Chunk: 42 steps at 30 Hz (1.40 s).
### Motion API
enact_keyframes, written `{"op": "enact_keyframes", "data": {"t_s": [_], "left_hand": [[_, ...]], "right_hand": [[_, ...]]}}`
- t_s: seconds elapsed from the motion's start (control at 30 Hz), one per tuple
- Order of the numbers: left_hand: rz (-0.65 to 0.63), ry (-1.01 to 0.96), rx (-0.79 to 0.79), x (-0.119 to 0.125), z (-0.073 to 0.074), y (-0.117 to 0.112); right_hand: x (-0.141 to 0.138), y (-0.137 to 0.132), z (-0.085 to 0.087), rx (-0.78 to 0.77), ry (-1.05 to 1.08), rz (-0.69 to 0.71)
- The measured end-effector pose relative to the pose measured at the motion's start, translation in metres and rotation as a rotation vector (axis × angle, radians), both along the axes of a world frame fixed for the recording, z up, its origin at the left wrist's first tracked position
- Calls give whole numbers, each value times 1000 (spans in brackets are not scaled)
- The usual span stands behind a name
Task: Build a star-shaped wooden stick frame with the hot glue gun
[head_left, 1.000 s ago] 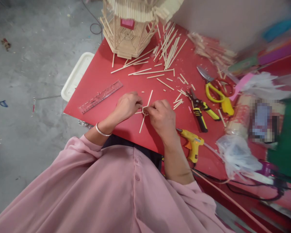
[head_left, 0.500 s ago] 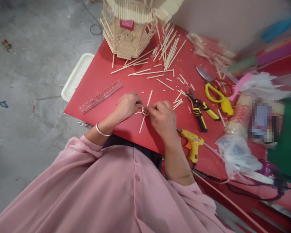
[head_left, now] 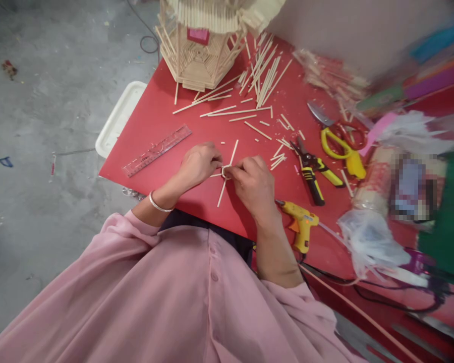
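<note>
Near the front of the red tabletop lies a small frame of thin wooden sticks (head_left: 222, 193), with arms radiating from a tiny ring at its centre. My left hand (head_left: 201, 162) is closed at the ring's upper left, thumb and fingertips pinched on the frame. From the right, my right hand (head_left: 254, 185) pinches at the ring too, its fingertips covering part of it. Whether a separate short piece is between the right fingertips is too small to tell. The yellow glue gun (head_left: 300, 224) rests just right of my right forearm.
A clear ruler (head_left: 157, 150) lies to the left. Loose sticks (head_left: 267, 83) are scattered toward the back, before a stick-built model house (head_left: 199, 65). Pliers-like cutters (head_left: 310, 174), yellow-handled scissors (head_left: 336, 143) and a plastic bag (head_left: 366, 237) occupy the right side. A white stool (head_left: 115, 123) stands left of the table.
Both hands stay nearly still at the ring. The right fingertips shift very slightly, and the view moves a little.
</note>
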State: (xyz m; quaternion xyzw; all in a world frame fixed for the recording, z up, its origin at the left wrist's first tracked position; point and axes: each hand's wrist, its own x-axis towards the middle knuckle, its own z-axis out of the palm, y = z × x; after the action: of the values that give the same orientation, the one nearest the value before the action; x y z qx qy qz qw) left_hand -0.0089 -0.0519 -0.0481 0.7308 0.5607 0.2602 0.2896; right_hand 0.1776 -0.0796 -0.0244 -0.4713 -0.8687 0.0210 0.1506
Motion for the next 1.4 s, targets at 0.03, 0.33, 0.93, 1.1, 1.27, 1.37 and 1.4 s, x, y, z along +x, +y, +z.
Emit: {"op": "enact_keyframes", "data": {"t_s": [0.03, 0.33, 0.93, 1.1, 1.27, 1.37, 1.4], "left_hand": [[1, -6, 2, 0, 0, 0], [8, -24, 21, 1, -1, 0], [15, -6, -4, 1, 2, 2], [14, 2, -5, 1, 3, 2], [19, -1, -17, 0, 3, 2], [10, 2, -21, 0, 2, 2], [7, 1, -19, 0, 1, 2]], "right_hand": [[0, 0, 0, 17, 1, 7], [-1, 1, -3, 27, -3, 13], [-3, -1, 0, 68, -110, 62], [-3, -2, 0, 26, -94, 21], [-5, -3, -1, 9, -60, -11], [-5, -3, 0, 9, -39, -31], [-5, -3, 0, 4, -29, -36]]}}
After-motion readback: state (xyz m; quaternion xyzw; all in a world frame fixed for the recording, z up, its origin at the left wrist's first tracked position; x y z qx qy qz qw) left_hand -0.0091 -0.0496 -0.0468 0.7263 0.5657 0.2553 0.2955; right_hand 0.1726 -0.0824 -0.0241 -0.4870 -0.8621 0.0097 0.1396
